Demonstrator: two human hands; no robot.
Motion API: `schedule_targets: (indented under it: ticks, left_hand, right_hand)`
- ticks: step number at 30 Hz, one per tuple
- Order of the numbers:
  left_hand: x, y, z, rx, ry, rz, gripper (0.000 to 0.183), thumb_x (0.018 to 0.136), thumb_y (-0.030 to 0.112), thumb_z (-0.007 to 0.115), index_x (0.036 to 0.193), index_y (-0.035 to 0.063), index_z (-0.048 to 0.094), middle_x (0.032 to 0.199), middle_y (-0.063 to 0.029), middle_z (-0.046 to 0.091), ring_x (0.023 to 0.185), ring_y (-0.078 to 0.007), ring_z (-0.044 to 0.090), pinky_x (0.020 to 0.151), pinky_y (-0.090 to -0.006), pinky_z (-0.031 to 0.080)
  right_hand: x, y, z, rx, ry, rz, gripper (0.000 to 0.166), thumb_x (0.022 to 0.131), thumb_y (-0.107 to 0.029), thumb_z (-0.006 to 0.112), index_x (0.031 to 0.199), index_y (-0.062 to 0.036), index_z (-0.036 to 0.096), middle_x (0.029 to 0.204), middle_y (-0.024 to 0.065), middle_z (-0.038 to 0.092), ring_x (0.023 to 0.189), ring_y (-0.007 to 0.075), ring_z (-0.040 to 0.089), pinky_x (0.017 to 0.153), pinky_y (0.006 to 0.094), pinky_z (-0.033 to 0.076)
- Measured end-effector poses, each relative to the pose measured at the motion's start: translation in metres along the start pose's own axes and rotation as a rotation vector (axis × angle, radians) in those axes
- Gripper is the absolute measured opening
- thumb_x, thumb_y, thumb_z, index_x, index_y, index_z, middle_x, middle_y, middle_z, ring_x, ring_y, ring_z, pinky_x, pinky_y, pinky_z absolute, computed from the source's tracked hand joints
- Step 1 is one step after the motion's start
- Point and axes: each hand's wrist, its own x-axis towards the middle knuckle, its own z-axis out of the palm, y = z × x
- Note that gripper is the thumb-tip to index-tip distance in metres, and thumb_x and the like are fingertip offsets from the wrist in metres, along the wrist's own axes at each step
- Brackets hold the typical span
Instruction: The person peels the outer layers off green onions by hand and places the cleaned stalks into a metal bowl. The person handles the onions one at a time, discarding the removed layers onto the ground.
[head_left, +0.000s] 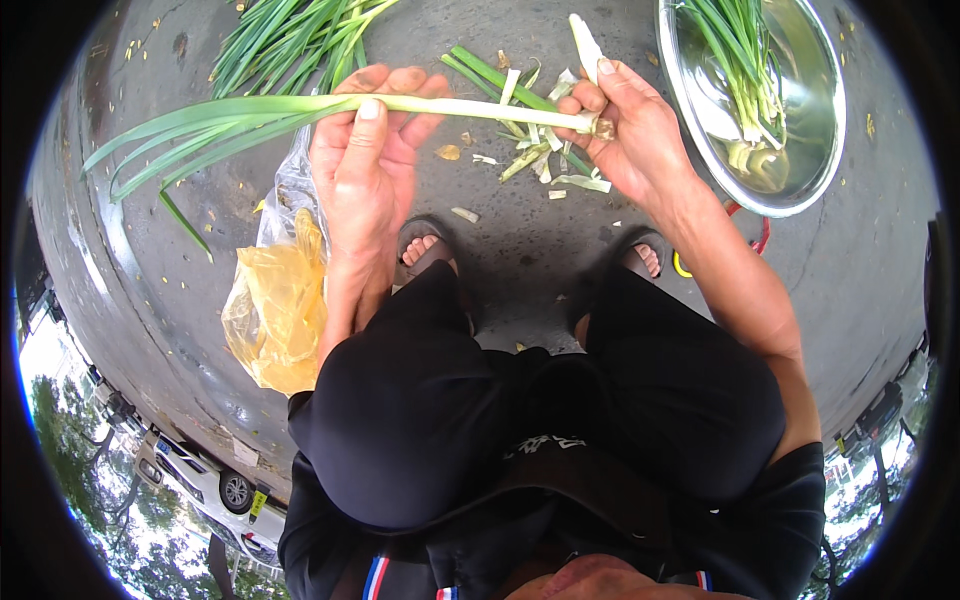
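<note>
A long green onion (472, 110) lies across both hands, its green leaves trailing to the left. My left hand (367, 150) is palm up, with the thumb pressing the stalk against the fingers. At the root end, my right hand (626, 124) has its fingers around the white base. Between its thumb and forefinger my right hand also pinches a pale strip of peeled onion skin (586, 45), which points up. Below the stalk, a scatter of peelings and cut green pieces (536, 150) lies on the pavement.
A bunch of green onions (292, 45) lies at the upper left. On the right stands a shiny metal basin (806, 161) holding more green onions (739, 75). Yellow and clear plastic bags (277, 307) rest beside my left leg. Something red and yellow (757, 236) shows partly below the basin.
</note>
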Motion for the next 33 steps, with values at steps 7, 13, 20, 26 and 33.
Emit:
schedule_targets:
  ticks: [7,13,20,26,33]
  left_hand:
    - [0.003,0.005,-0.01,0.064,0.109,0.107,0.03,0.104,0.01,0.049,0.129,-0.0069,0.047,0.12,-0.0232,0.063,0.112,-0.0377,0.065,0.092,-0.0455,0.059]
    - [0.008,0.021,-0.015,0.161,0.168,0.094,0.031,0.103,0.011,0.05,0.128,-0.0071,0.047,0.124,-0.0249,0.06,0.113,-0.0364,0.064,0.096,-0.0502,0.056]
    - [-0.006,-0.027,0.015,0.097,0.087,-0.201,0.025,0.102,0.015,0.057,0.121,-0.0004,0.057,0.119,-0.0196,0.067,0.112,-0.031,0.066,0.096,-0.0443,0.054]
    - [-0.002,-0.029,0.004,-0.016,0.057,-0.203,0.028,0.103,0.019,0.057,0.125,0.0011,0.057,0.122,-0.0176,0.066,0.112,-0.0282,0.065,0.098,-0.0439,0.053]
    - [0.016,-0.003,-0.028,-0.217,0.192,-0.114,0.03,0.101,0.025,0.06,0.123,0.0033,0.059,0.115,-0.0158,0.068,0.105,-0.029,0.067,0.093,-0.0449,0.055]
  right_hand:
    - [0.01,0.008,-0.022,-0.163,0.269,-0.102,0.019,0.106,-0.02,0.046,0.097,-0.0045,0.051,0.073,0.0011,0.046,0.06,0.0128,0.042,0.053,0.0289,0.039]
    - [0.005,0.015,-0.074,-1.805,-0.154,-0.604,0.044,0.093,-0.021,0.063,0.133,-0.0012,0.057,0.127,0.0269,0.062,0.116,0.0429,0.06,0.099,0.0456,0.049]
    - [-0.018,-0.005,0.009,-1.191,-0.387,-0.359,0.04,0.094,-0.017,0.066,0.129,-0.0002,0.058,0.097,0.0179,0.07,0.083,0.0271,0.07,0.076,0.0384,0.055]
    - [-0.023,0.017,0.013,-1.308,-0.317,-0.423,0.015,0.092,-0.008,0.066,0.106,-0.0009,0.066,0.073,0.0153,0.063,0.063,0.0268,0.062,0.061,0.0364,0.049]
    - [-0.029,-0.001,-0.01,-1.459,-0.472,-0.258,0.013,0.095,-0.009,0.057,0.102,-0.0007,0.064,0.07,0.0162,0.058,0.061,0.0305,0.059,0.06,0.0397,0.046]
